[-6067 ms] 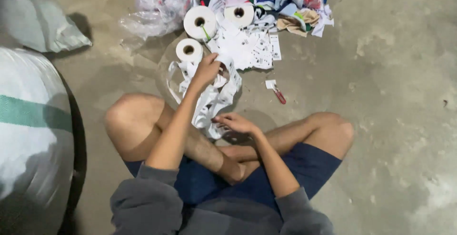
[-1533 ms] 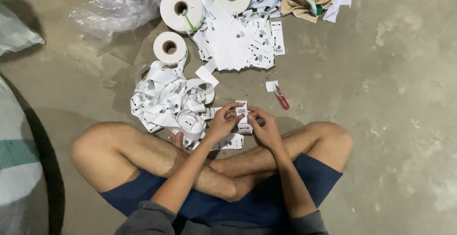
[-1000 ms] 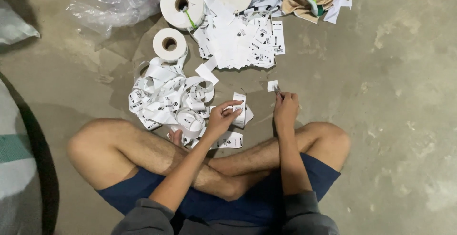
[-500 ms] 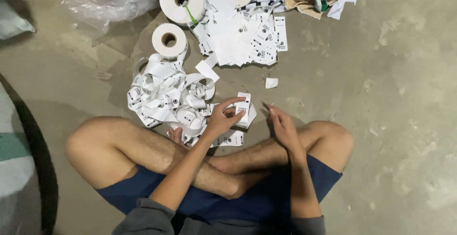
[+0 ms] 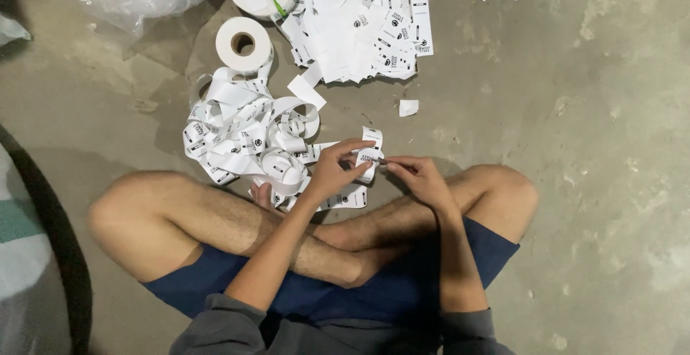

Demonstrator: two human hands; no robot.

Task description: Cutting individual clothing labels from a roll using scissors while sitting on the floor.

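head view | printed label strip (image 5: 369,155) is pinched in left hand (image 5: 332,173) fingers, just above crossed legs | right hand (image 5: 420,177) fingers are closed at strip's edge | tangled strip pile (image 5: 244,136) and small roll (image 5: 244,41) are seen on floor (image 5: 589,111)

head cam: worn on head | aimed steeply down over crossed legs at floor (image 5: 589,111) | close range | single view, nothing shared
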